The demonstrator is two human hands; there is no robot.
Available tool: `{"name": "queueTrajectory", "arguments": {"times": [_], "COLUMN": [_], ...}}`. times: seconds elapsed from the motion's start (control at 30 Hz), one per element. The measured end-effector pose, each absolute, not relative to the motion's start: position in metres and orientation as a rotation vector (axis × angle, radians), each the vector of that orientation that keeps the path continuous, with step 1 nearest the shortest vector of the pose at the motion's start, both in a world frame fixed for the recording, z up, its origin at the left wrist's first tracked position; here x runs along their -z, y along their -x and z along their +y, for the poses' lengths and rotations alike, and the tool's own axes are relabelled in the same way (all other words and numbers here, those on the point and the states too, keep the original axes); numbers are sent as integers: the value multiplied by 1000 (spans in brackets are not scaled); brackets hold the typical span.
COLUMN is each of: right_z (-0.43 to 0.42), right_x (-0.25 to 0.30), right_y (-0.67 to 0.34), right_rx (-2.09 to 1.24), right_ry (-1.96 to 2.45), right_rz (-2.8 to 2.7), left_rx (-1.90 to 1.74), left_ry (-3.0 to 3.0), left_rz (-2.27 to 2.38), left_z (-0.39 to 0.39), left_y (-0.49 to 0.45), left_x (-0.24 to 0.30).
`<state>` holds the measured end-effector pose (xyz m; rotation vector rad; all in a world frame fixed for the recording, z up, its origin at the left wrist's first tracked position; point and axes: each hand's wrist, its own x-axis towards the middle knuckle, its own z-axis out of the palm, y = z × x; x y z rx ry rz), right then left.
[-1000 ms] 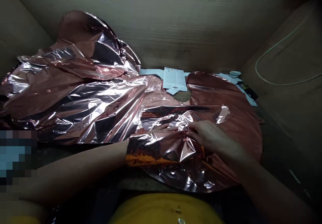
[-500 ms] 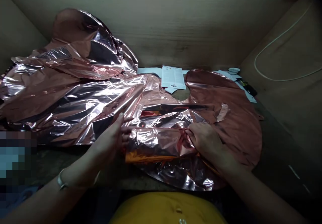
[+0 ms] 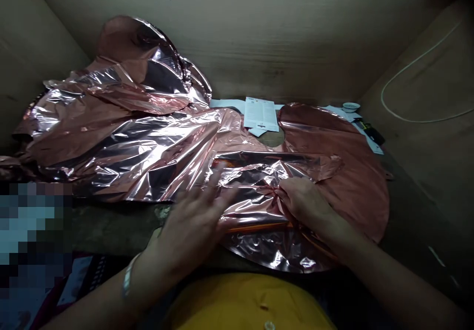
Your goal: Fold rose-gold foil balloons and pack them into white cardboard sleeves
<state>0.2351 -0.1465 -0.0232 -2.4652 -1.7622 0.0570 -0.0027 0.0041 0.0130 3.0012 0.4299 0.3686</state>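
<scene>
Shiny rose-gold foil balloons (image 3: pixel 163 147), flat and wrinkled, are spread over the work surface. A rounded balloon part with a hole lies to the right (image 3: pixel 344 147). On top of it is a folded foil strip (image 3: pixel 255 204) with an orange lower edge. My right hand (image 3: pixel 303 199) is closed on the bunched foil at the strip's right side. Fingers spread, my left hand (image 3: pixel 196 221) is palm down at the strip's left end, slightly blurred; whether it presses on the foil I cannot tell.
Behind the foil stand a white printed packet (image 3: pixel 261 114) and white paper. At the back right are a small white round dish (image 3: pixel 350 107) and a dark object with yellow marks (image 3: pixel 372 132). A pale cable (image 3: pixel 383 95) hangs on the right wall. Wooden panels enclose the surface.
My left hand has moved right, from beside the strip's left end to over it, with fingers now spread. My right hand keeps its hold. The view has shifted slightly.
</scene>
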Motion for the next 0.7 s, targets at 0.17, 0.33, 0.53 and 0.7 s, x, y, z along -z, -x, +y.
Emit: {"name": "queueTrajectory", "arguments": {"times": [0.17, 0.33, 0.53, 0.7], "right_z": [-153, -178, -175, -168], "right_x": [8, -7, 3, -24], "right_y": [-230, -213, -211, -228], "right_rx": [-105, -119, -459, -830], "right_ry": [2461, 2193, 2239, 2030], "right_rz": [-1733, -2023, -1977, -1727], "left_rx": [5, 33, 102, 71], "left_ry": [-2836, -2784, -2673, -2462], "left_rz": [-50, -67, -133, 27], "left_z": [9, 16, 36, 58], "left_y": [-22, -26, -21, 7], "left_x": [10, 19, -4, -22]}}
